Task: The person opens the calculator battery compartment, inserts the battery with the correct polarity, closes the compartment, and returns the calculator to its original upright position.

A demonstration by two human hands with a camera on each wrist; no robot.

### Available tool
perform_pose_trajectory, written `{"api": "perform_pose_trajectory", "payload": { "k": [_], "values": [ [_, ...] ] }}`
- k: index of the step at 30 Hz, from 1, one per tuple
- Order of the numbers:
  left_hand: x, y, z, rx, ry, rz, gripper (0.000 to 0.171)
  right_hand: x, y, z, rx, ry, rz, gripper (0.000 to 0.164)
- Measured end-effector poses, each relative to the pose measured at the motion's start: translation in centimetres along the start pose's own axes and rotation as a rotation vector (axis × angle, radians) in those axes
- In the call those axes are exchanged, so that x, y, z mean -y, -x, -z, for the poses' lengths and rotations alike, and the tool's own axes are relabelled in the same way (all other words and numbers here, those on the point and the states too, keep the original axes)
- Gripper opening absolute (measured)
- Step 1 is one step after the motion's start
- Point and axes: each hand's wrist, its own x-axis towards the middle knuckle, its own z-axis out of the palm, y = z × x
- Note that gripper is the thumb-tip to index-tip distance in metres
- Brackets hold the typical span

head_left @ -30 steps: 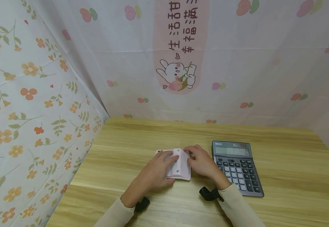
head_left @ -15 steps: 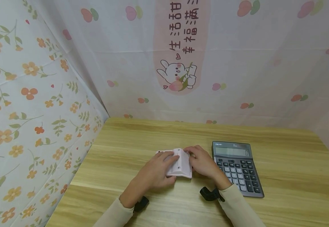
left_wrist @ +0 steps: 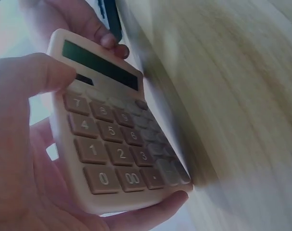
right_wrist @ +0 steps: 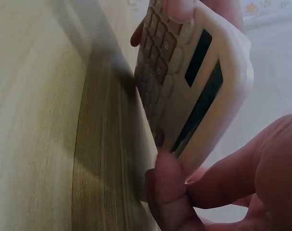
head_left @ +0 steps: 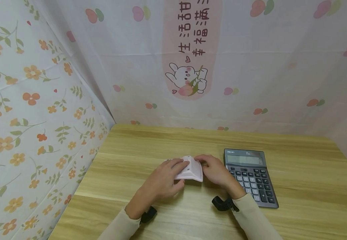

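Flowered cloth walls close round the wooden worktop [head_left: 149, 140]. Both my hands grip one small pink calculator [head_left: 191, 171] just above it, near the front middle, its back facing up and its keys turned down toward the wood. My left hand [head_left: 161, 181] holds the left edge, thumb on the key face; my right hand [head_left: 216, 171] pinches the display end. Its long axis runs away from me. A grey calculator [head_left: 249, 176] lies just right.

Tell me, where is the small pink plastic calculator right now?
In the head view, the small pink plastic calculator is tilted above the wooden table, gripped by the left hand and right hand, left of the grey calculator.
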Motion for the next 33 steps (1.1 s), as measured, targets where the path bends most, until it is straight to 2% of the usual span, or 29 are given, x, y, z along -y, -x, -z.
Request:
{"api": "perform_pose_trajectory", "payload": {
  "k": [7,11,16,25,33],
  "values": [
    [0.1,-0.1,0.3,0.009,0.058,0.012,0.057,-0.1,-0.1,0.3,0.014,-0.042,0.008,0.041],
    [0.3,-0.1,0.5,0.008,0.101,0.027,0.058,-0.2,-0.1,0.5,0.033,-0.108,-0.001,0.043],
    [0.6,0.0,0.9,0.0,0.157,0.039,0.057,0.1,0.0,0.7,0.036,-0.178,-0.013,0.038],
    [0.8,0.1,1.4,-0.027,0.23,0.052,0.056,0.2,0.1,1.2,-0.049,-0.165,-0.04,0.031],
    [0.9,0.2,1.8,-0.05,0.287,0.047,0.055,0.6,0.4,1.9,-0.086,-0.141,-0.041,0.027]
  ]
}}
